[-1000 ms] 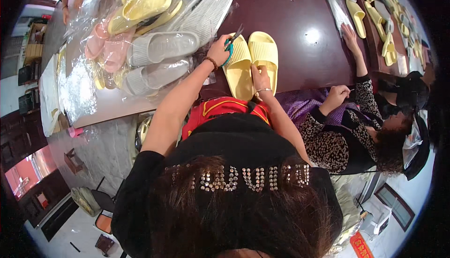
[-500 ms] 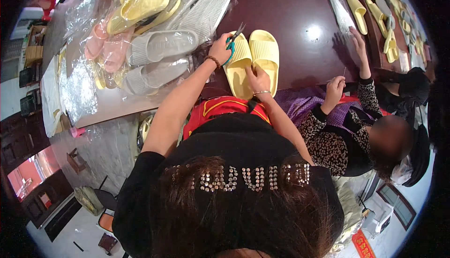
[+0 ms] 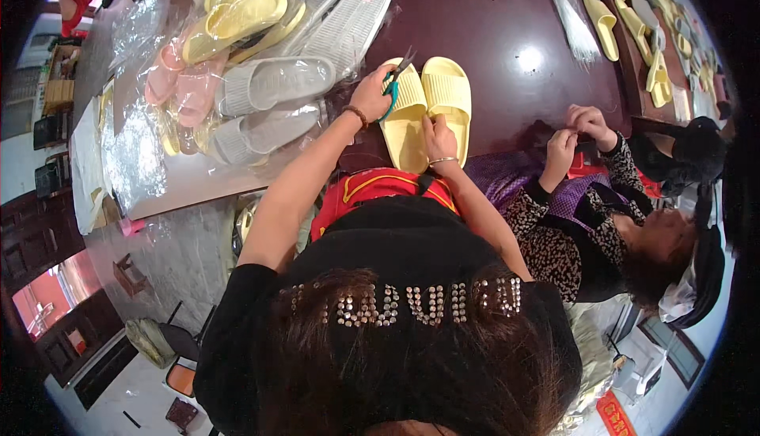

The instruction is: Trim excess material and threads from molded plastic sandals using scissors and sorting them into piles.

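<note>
Left hand (image 3: 372, 92): fingers are clenching around teal-handled scissors (image 3: 393, 81), blades pointing up over the left slipper's edge
Right hand (image 3: 438, 137): fingers are pressing down on the heel end of the yellow slippers (image 3: 427, 111), gripping nothing else
Yellow slippers: lying side by side, soles touching, on the dark brown surface (image 3: 491, 32), just in front of the person
Bagged slippers (image 3: 269, 80): grey, pink and yellow pairs in clear plastic are piling up to the left, near the scissors hand
Co-worker's hands (image 3: 574, 131): working close together at the right edge of the surface, contents too small to tell
Far right: more yellow slippers (image 3: 625, 17) are lying in a row, well apart
</note>
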The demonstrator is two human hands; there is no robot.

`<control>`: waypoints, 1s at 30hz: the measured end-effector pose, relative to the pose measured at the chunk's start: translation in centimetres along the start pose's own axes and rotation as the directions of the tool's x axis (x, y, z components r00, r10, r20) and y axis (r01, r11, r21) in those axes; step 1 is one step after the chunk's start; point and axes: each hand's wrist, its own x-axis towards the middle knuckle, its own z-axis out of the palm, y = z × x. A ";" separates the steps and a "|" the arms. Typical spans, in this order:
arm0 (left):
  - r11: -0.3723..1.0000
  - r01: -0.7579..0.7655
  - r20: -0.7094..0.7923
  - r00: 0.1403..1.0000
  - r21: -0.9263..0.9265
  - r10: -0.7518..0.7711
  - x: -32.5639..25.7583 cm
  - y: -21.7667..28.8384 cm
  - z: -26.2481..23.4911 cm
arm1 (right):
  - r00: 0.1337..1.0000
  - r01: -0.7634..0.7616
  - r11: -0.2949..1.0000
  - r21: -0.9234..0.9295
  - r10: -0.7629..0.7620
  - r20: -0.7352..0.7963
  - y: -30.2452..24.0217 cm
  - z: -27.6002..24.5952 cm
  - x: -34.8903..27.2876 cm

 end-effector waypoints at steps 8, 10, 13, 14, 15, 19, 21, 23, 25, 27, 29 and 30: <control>0.985 0.159 0.394 0.902 0.071 -0.174 -5.2 2.7 -3.7 | 0.997 0.071 0.984 0.165 -0.066 -0.037 -1.3 -2.7 -2.7; 0.986 0.134 0.573 0.803 0.095 -0.164 -5.8 3.5 -4.6 | 0.963 0.257 0.963 0.080 -0.249 -0.104 -0.7 -2.8 -2.6; 0.993 0.121 0.743 0.666 -0.014 -0.071 -6.1 2.2 -4.2 | 0.892 0.444 0.896 -0.016 -0.443 -0.090 -1.1 -3.3 -2.7; 1.000 0.028 0.750 0.661 0.007 -0.024 -6.1 1.1 -3.4 | 0.867 0.492 0.869 -0.039 -0.494 -0.067 -1.5 -3.6 -2.8; 0.996 0.094 0.808 0.586 0.005 -0.060 -5.3 1.1 -3.1 | 0.862 0.499 0.865 -0.054 -0.501 -0.069 -1.7 -3.8 -2.8; 0.908 0.418 0.929 0.346 -0.029 -0.129 -3.1 1.8 -2.7 | 0.847 0.515 0.853 -0.082 -0.522 -0.100 -1.3 -4.1 -3.0; 0.893 0.449 0.944 0.304 -0.019 -0.132 -2.6 2.4 -3.6 | 0.847 0.512 0.855 -0.082 -0.518 -0.119 -0.9 -4.5 -3.1; 0.941 0.339 0.954 0.277 0.016 -0.116 -2.2 1.7 -3.6 | 0.853 0.499 0.863 -0.082 -0.506 -0.130 -0.6 -5.0 -3.3; 0.976 0.199 0.953 0.266 0.091 -0.143 -2.3 1.4 -3.3 | 0.842 0.526 0.848 -0.063 -0.530 -0.105 -0.8 -5.4 -3.5; 0.975 0.219 0.957 0.271 0.040 -0.101 -2.0 1.0 -1.8 | 0.830 0.550 0.833 -0.059 -0.553 -0.072 -0.5 -5.4 -3.5; 0.969 0.246 0.956 0.292 -0.036 -0.039 -1.2 1.8 -0.7 | 0.817 0.573 0.817 -0.070 -0.576 -0.029 0.1 -5.2 -3.4; 0.993 0.117 0.936 0.353 -0.025 -0.018 -0.8 1.9 -0.3 | 0.836 0.547 0.836 -0.039 -0.548 -0.029 0.0 -5.3 -3.5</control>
